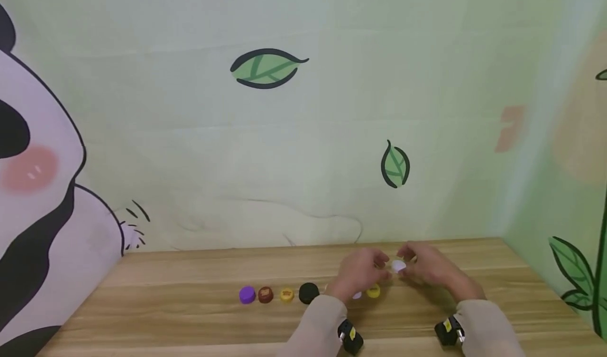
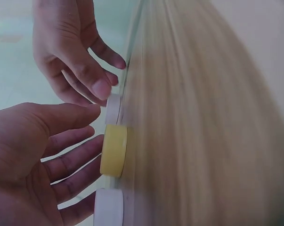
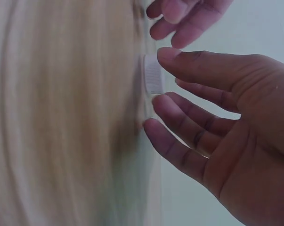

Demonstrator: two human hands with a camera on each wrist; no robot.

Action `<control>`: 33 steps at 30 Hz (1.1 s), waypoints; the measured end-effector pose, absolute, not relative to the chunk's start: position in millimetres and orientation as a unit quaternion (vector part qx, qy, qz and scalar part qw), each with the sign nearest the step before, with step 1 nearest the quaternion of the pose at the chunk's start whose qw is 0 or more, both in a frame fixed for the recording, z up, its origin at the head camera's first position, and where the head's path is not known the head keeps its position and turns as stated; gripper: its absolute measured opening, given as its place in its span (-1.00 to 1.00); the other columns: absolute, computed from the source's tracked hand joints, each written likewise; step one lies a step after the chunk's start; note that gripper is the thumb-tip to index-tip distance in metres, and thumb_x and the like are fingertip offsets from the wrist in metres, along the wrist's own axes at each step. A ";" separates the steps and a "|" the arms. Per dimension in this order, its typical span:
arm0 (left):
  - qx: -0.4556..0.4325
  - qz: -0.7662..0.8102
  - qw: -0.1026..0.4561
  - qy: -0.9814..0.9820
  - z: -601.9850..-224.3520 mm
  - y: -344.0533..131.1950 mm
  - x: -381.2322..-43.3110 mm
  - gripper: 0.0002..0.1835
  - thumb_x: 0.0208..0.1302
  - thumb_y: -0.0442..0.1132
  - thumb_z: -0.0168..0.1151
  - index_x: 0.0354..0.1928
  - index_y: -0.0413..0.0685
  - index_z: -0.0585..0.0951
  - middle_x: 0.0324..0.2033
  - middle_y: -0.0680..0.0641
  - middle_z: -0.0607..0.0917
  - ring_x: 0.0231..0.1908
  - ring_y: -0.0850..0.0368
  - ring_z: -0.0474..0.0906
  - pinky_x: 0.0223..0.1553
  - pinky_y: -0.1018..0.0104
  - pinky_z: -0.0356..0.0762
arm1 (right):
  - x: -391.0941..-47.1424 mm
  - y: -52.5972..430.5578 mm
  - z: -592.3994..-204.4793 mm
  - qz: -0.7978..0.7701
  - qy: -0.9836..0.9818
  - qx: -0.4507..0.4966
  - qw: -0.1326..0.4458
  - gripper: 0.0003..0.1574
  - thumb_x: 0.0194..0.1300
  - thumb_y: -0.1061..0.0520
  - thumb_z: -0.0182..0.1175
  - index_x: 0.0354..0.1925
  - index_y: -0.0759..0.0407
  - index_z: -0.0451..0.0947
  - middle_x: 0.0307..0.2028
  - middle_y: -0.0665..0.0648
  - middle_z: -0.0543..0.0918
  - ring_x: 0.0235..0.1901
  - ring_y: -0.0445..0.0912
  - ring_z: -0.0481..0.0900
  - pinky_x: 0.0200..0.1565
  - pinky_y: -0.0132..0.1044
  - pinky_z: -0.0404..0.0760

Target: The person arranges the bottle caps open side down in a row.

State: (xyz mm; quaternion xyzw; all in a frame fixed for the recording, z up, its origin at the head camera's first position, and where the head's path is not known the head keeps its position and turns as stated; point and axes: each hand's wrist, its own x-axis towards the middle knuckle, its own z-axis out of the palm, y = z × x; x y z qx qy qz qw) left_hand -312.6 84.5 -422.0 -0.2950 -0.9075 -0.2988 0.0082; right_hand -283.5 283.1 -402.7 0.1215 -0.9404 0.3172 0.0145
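A small white bottle cap (image 1: 398, 266) with a ribbed side lies on the wooden table between the two hands. My right hand (image 1: 429, 267) is spread loosely around it; in the right wrist view the thumb is right at one edge of the cap (image 3: 154, 75) and a fingertip close to the other. My left hand (image 1: 361, 272) hovers on the other side with fingers loosely bent, holding nothing. In the left wrist view its fingertips overlap a yellow cap (image 2: 114, 150), beyond a second whitish cap (image 2: 109, 207). The left hand hides part of the row in the head view.
A row of caps runs leftward along the table (image 1: 189, 320): black (image 1: 309, 292), yellow (image 1: 286, 295), brown-red (image 1: 265, 294) and purple (image 1: 247, 295). A printed cloth wall (image 1: 308, 162) with leaves and a panda stands behind the table and along its sides.
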 end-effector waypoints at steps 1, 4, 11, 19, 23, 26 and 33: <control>-0.295 -0.299 0.008 -0.908 -422.7 85.6 -313.1 -0.68 0.29 -0.16 0.53 0.06 -0.03 0.78 -0.17 0.11 0.82 -0.16 0.31 0.68 -0.13 0.39 0.55 | -284.0 282.6 -403.6 0.318 -0.941 0.119 0.009 -0.56 0.22 0.30 0.50 0.01 0.42 0.60 -0.09 0.26 0.69 -0.03 0.18 0.64 0.05 0.19 0.62; -0.296 -0.297 0.012 -0.908 -422.9 87.6 -313.1 -0.68 0.29 -0.18 0.52 0.06 -0.04 0.78 -0.18 0.10 0.82 -0.17 0.31 0.68 -0.14 0.40 0.55 | -284.7 281.5 -405.4 0.326 -0.939 0.113 -0.002 -0.58 0.24 0.31 0.49 0.02 0.42 0.60 -0.08 0.24 0.69 -0.04 0.14 0.64 0.04 0.18 0.62; -0.304 -0.294 0.020 -0.906 -422.1 89.1 -312.6 -0.73 0.31 -0.19 0.51 0.02 -0.04 0.80 -0.20 0.12 0.83 -0.18 0.34 0.67 -0.13 0.43 0.54 | -286.2 280.9 -409.5 0.330 -0.934 0.133 0.014 -0.63 0.20 0.34 0.48 -0.05 0.40 0.60 -0.15 0.20 0.70 -0.12 0.09 0.64 -0.05 0.07 0.63; -0.316 -0.296 0.020 -0.901 -423.1 90.1 -314.1 -0.77 0.29 -0.25 0.52 -0.02 -0.03 0.82 -0.26 0.14 0.82 -0.28 0.39 0.59 -0.19 0.48 0.49 | -286.2 282.1 -409.3 0.333 -0.933 0.138 0.015 -0.69 0.22 0.31 0.48 -0.09 0.35 0.63 -0.21 0.14 0.69 -0.17 0.04 0.62 -0.10 -0.02 0.62; -0.326 -0.302 0.021 -0.896 -423.4 88.9 -314.4 -0.77 0.27 -0.28 0.52 -0.04 -0.02 0.83 -0.27 0.14 0.82 -0.30 0.40 0.57 -0.22 0.50 0.47 | -283.4 282.8 -406.0 0.356 -0.926 0.125 -0.004 -0.71 0.27 0.28 0.46 -0.07 0.35 0.63 -0.19 0.15 0.69 -0.19 0.02 0.61 -0.14 -0.06 0.63; -0.327 -0.309 0.022 -0.893 -423.5 87.5 -314.8 -0.77 0.24 -0.31 0.52 -0.05 -0.02 0.84 -0.27 0.13 0.82 -0.31 0.40 0.57 -0.23 0.51 0.46 | -281.4 283.5 -403.5 0.377 -0.918 0.121 -0.018 -0.71 0.31 0.26 0.45 -0.06 0.36 0.63 -0.20 0.15 0.69 -0.24 0.00 0.61 -0.22 -0.11 0.64; -0.299 -0.336 0.021 -0.893 -421.7 82.9 -312.0 -0.83 0.24 -0.33 0.52 -0.13 0.01 0.83 -0.30 0.16 0.81 -0.28 0.36 0.59 -0.19 0.46 0.47 | -279.3 285.3 -401.2 0.415 -0.897 0.145 -0.044 -0.83 0.39 0.23 0.38 -0.12 0.31 0.64 -0.27 0.12 0.67 -0.29 -0.02 0.58 -0.28 -0.13 0.64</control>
